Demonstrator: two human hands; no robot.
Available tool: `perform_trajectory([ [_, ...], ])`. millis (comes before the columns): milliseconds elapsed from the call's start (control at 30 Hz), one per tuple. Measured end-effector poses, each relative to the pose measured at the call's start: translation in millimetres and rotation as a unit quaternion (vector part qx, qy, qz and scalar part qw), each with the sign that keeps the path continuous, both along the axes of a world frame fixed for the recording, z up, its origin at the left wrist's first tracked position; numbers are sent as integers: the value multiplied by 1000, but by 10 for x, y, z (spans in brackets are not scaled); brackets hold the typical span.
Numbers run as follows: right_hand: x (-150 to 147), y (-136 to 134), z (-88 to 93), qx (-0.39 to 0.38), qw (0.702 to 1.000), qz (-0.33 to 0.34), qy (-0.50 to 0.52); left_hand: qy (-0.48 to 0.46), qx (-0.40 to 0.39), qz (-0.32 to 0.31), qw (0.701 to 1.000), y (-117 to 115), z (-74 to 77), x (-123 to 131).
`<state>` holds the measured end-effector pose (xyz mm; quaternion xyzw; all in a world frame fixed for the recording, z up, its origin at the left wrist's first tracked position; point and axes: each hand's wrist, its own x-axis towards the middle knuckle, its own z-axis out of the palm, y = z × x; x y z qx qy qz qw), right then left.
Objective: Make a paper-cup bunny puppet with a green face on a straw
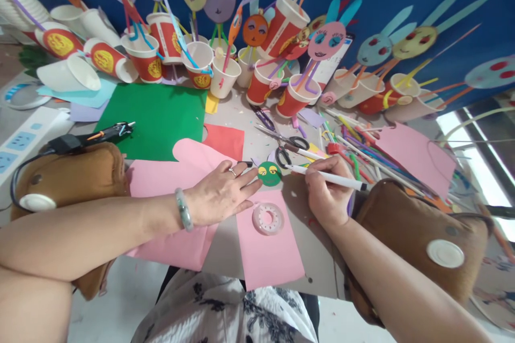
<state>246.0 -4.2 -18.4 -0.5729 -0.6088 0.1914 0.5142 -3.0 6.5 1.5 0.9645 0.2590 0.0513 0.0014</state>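
At the middle of a cluttered tabletop lies a small, flat green paper disc with yellow paper eyes, between two bare hands. The left hand, palm down with fingers loosely spread and grasping nothing, rests left of it, fingertips at its edge. The right hand, curled closed, grips a slim white pen with a black end; the pen's left end is just right of the disc. Nearer lies a ring-shaped, translucent tape roll on a smooth pink paper sheet. Black-handled metal scissors lie just beyond; farther left, a broad green sheet.
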Motion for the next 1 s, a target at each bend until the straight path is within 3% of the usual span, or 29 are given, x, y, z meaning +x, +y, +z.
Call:
perform_trajectory([
  [200,-20,9,27,31,999,-14,-4,0,-8,6,1000,10,7,-4],
  [1000,-12,3,-15,15,999,31,30,-8,-17,1,1000,29,-7,-14],
])
